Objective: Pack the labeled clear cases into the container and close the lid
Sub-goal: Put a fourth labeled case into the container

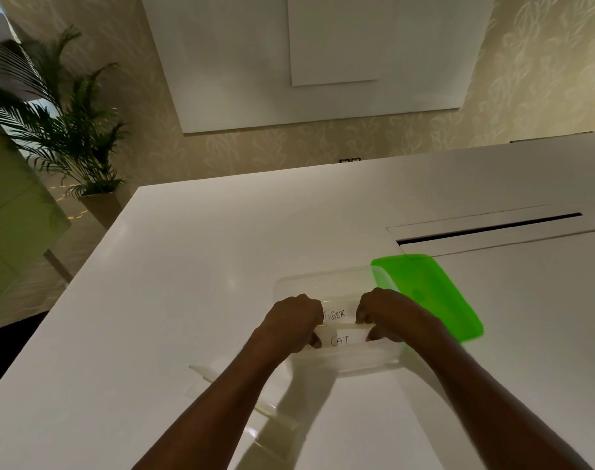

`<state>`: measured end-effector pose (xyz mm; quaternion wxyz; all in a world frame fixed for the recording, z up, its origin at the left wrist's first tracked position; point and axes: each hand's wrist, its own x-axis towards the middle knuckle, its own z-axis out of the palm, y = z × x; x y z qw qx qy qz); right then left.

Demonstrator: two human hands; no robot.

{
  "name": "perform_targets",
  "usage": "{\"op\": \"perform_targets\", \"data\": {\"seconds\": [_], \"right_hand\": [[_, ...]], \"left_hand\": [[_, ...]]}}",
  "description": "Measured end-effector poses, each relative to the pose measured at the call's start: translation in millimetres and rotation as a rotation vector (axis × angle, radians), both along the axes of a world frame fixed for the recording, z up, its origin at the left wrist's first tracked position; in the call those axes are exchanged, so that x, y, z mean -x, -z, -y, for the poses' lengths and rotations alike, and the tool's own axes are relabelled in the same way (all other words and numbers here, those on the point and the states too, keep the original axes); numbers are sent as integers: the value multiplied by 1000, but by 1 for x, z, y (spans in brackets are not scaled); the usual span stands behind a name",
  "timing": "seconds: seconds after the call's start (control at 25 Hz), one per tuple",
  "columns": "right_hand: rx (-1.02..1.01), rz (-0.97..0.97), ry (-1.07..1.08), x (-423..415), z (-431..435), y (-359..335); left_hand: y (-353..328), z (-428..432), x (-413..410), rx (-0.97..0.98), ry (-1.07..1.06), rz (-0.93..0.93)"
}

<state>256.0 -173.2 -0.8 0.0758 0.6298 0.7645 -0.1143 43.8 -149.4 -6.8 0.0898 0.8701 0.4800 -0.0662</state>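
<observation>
A clear plastic container stands on the white table, its green lid leaning against its right side. Inside, a clear case labeled TIGER stands behind a clear case labeled CAT. My left hand grips the left ends of these cases, and my right hand grips the right ends, both over the container's near half. More clear cases lie on the table under my left forearm, partly hidden.
The white table has a long dark slot at the far right. A potted palm stands beyond the table's left edge, next to a pale green panel.
</observation>
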Motion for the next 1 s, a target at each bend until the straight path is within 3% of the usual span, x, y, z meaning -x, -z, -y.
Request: {"op": "perform_targets", "data": {"seconds": [0.52,0.76,1.0], "right_hand": [[-91,-52,66,2,7,7],[-211,-252,91,-1,16,8],[-393,-449,182,1,27,7]], "left_hand": [[10,-7,-1,49,-23,10],[11,-12,0,85,11,21],[-4,-4,5,91,45,182]]}}
